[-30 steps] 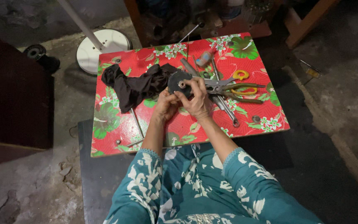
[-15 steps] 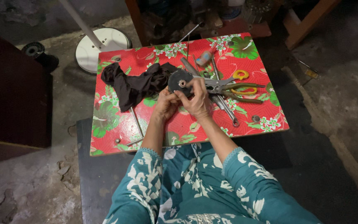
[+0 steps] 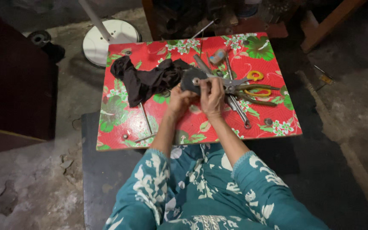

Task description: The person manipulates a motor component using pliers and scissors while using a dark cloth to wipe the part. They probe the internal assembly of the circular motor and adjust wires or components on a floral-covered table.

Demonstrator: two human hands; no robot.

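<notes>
Over a small table with a red flowered cover, both my hands hold a dark round disc with a pale hole in its middle. My left hand grips its lower left edge. My right hand holds the right side, fingers near the hole. A crumpled black cloth lies just left of the disc. To the right of my hands lie pliers and scissors with yellow handles and a long metal wrench.
Thin metal rods lie on the table's left part. A white round base with a pole stands on the floor behind the table. Dark furniture is at the left, wooden pieces at the back right.
My hands and the disc stay in almost the same place; the fingers of my right hand have shifted slightly on the disc.
</notes>
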